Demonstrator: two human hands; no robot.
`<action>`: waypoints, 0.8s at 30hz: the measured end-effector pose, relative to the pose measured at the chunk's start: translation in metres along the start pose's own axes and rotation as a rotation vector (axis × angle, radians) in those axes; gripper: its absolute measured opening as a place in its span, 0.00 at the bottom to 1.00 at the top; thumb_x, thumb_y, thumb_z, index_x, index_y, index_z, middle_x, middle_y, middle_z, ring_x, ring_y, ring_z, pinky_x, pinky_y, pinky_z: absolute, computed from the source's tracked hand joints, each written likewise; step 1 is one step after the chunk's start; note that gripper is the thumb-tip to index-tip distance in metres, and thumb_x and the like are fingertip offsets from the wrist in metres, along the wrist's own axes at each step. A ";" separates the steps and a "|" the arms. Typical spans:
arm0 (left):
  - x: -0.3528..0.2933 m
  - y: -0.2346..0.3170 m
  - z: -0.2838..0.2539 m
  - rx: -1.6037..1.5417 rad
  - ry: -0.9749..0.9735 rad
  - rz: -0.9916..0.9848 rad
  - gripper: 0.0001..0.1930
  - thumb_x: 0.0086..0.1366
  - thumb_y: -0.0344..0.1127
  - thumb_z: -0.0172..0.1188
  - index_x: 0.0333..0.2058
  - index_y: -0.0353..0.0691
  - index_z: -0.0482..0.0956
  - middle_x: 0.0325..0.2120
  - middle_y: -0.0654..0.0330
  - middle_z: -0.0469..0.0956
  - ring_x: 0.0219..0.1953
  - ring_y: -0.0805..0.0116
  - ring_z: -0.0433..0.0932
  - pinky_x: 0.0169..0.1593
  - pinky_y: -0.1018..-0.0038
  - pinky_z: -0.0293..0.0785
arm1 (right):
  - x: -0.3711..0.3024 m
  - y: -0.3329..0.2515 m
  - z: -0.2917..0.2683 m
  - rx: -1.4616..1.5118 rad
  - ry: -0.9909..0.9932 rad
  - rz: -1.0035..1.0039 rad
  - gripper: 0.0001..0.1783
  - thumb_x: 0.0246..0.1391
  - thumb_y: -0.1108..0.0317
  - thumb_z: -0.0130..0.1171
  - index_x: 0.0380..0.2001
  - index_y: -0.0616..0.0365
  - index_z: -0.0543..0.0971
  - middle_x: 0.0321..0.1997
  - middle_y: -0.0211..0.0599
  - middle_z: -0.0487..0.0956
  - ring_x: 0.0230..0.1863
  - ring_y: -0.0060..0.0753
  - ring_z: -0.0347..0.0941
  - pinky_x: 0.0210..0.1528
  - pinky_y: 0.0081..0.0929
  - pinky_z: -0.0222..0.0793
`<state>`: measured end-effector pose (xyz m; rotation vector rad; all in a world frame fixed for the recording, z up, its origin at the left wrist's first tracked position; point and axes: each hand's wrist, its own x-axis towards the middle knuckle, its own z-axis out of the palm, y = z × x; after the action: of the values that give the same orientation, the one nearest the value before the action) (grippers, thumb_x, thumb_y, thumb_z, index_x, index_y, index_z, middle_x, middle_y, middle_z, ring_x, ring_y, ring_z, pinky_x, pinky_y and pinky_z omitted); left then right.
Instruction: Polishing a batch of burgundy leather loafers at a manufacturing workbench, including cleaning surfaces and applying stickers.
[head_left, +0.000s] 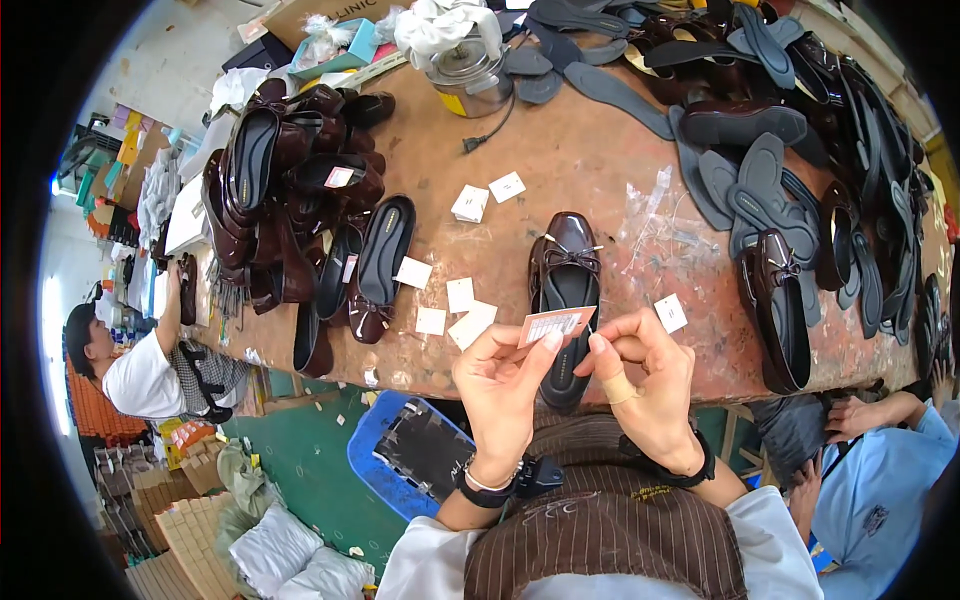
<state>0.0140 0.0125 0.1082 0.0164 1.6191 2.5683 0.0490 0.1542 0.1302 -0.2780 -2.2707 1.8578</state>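
Note:
My left hand pinches an orange-edged tag with a printed white field between thumb and fingers. Close beside the tag's right end, my right hand is closed in a pinch; what its fingertips hold, if anything, is too small to make out. A bandage wraps its thumb. Under the tag, a glossy dark burgundy loafer with a bow lies on the table, toe pointing away, its heel partly behind my hands. Small white tags lie left of the shoe, and another white tag lies to its right.
Burgundy shoes are heaped at the left of the brown table. Grey insoles and more shoes fill the right side. A lidded pot with a cord stands at the back. A blue bin sits below; people are at both sides.

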 end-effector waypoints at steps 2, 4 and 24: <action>-0.001 -0.002 -0.002 0.011 0.006 0.003 0.05 0.64 0.20 0.65 0.38 0.28 0.80 0.40 0.49 0.84 0.43 0.66 0.84 0.52 0.71 0.81 | -0.001 -0.001 0.000 -0.036 0.013 0.001 0.08 0.64 0.70 0.62 0.35 0.63 0.76 0.23 0.38 0.85 0.27 0.22 0.82 0.32 0.22 0.74; -0.001 -0.004 -0.002 0.025 0.014 0.014 0.05 0.64 0.20 0.65 0.38 0.28 0.80 0.39 0.49 0.85 0.43 0.67 0.84 0.51 0.71 0.81 | -0.002 0.000 -0.003 -0.045 -0.018 -0.015 0.07 0.65 0.71 0.60 0.35 0.64 0.75 0.25 0.38 0.85 0.28 0.21 0.82 0.33 0.20 0.75; -0.014 -0.012 -0.036 0.621 -0.305 0.434 0.17 0.47 0.17 0.72 0.37 0.42 0.90 0.43 0.54 0.82 0.48 0.53 0.83 0.52 0.68 0.80 | 0.003 0.053 -0.044 0.648 -0.639 0.329 0.14 0.66 0.67 0.61 0.48 0.66 0.81 0.47 0.39 0.85 0.51 0.26 0.80 0.55 0.25 0.74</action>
<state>0.0267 -0.0160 0.0826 0.8411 2.3896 2.0312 0.0586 0.2066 0.0869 0.0692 -1.8314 3.0803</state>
